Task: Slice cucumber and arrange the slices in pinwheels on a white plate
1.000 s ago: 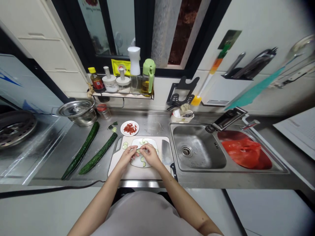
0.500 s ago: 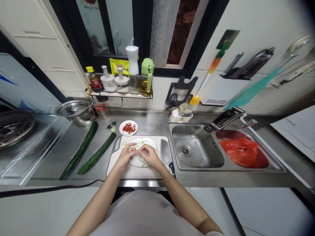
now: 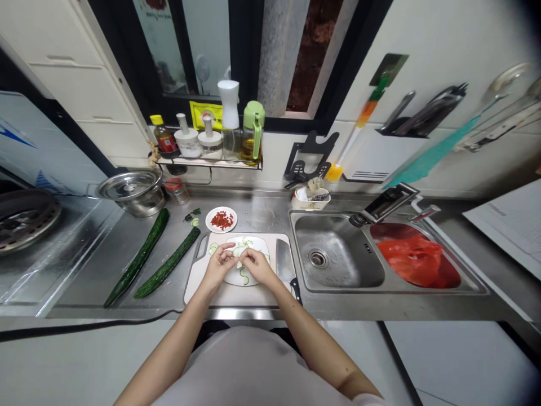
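My left hand (image 3: 218, 263) and my right hand (image 3: 256, 263) meet over a white plate (image 3: 258, 246) that lies on a pale cutting board (image 3: 198, 279). Both hands pinch a thin cucumber slice (image 3: 239, 260) between their fingertips. More cucumber slices (image 3: 244, 242) lie on the plate, and a few slices (image 3: 212, 248) rest on the board beside it. A cleaver (image 3: 284, 264) lies flat along the board's right edge.
Two whole cucumbers (image 3: 168, 264) (image 3: 139, 257) lie left of the board. A small dish of red bits (image 3: 221, 219) stands behind it. The sink (image 3: 338, 259) is to the right, with a red bag (image 3: 416, 260) in its far basin. A steel pot (image 3: 133, 193) stands at the back left.
Both hands stayed over the plate, fingertips shifting slightly up and together on the slice. The view has moved a little.
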The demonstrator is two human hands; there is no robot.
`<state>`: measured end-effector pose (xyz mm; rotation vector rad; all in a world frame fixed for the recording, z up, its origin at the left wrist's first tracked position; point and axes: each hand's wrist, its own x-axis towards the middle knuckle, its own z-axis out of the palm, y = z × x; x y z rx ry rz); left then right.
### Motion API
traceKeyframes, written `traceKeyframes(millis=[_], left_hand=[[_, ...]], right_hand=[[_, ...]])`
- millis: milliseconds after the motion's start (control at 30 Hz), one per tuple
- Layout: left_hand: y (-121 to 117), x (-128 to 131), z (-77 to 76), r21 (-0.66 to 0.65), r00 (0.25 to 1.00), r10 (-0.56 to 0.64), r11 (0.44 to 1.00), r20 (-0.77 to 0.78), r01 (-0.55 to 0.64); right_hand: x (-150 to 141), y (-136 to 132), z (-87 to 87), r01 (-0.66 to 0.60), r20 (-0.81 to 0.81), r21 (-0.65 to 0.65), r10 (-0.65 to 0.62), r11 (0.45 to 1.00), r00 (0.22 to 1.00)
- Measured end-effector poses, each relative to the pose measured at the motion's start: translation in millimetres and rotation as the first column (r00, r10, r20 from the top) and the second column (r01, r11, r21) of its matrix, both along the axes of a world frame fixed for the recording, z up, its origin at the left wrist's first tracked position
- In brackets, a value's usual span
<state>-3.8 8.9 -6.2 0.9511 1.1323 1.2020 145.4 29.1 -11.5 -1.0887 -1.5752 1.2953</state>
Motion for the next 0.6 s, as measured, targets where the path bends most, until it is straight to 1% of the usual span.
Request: traceKeyframes(millis=[133, 300, 467, 600], left_hand=[[-1.2, 3.1, 1.0, 0.022, 0.999, 0.012, 1.0, -0.038, -0.011], [-1.5, 8.5, 2.0, 0.011, 0.997, 0.025, 1.0, -0.069, -0.025], [-1.3, 12.8, 1.9, -0.001, 0.998, 0.031, 1.0, -0.048, -0.031], [-1.1, 13.2, -2.2, 0.004, 0.998, 0.043, 0.999, -0.051, -0.043]], right_hand=[[0.1, -0.1, -1.2, 0.018, -0.033, -0.044, -0.02, 0.999, 0.999], [1.2, 1.1, -0.5, 0.036, -0.036, -0.147, -0.042, 0.988, 0.998], [1.8, 3.5, -0.4, 0.035, -0.078, -0.218, -0.053, 0.975, 0.995], [2.2, 4.8, -2.5, 0.051, -0.079, -0.25, -0.072, 0.967, 0.994]])
